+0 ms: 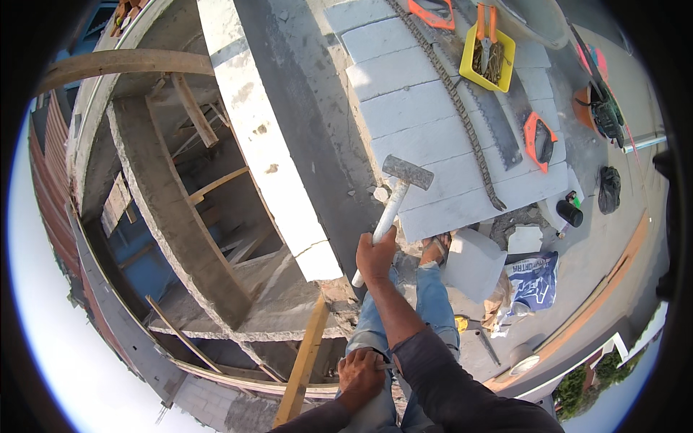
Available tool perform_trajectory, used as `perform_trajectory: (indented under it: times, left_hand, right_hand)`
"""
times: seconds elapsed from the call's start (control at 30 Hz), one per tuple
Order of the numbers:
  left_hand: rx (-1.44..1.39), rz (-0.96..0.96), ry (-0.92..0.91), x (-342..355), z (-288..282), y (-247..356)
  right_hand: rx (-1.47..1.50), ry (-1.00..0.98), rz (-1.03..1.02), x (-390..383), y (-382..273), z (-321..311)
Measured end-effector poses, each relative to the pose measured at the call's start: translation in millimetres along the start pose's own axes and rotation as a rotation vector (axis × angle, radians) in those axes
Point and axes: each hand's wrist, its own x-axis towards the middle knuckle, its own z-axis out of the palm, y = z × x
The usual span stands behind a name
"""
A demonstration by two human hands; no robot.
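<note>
This is an outdoor building site. Concrete beams (pixel 170 216), pale blocks (pixel 404 112), hand saws (pixel 497 128) and a hammer (pixel 391 208) show it.

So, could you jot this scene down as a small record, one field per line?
Right hand: grips hammer by its white handle
Left hand: on left leg; grip unclear
Blocks: pale, laid edge to edge
Saws: orange-handled, on the blocks
Tray: yellow, on the blocks, holding an orange-handled tool
Bag: crumpled, right of the feet
</note>
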Motion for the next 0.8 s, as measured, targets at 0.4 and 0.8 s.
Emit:
perform_trajectory:
  times: [0.4, 0.8]
  left_hand:
    - [0.024, -0.019, -0.004, 1, -5, 0]
    - [0.013, -0.036, 0.005, 5, -21, 2]
  right_hand:
    - [-0.097, -0.118, -0.186, 37, -42, -45]
    - [-0.153, -0.635, 0.172, 54, -65, 4]
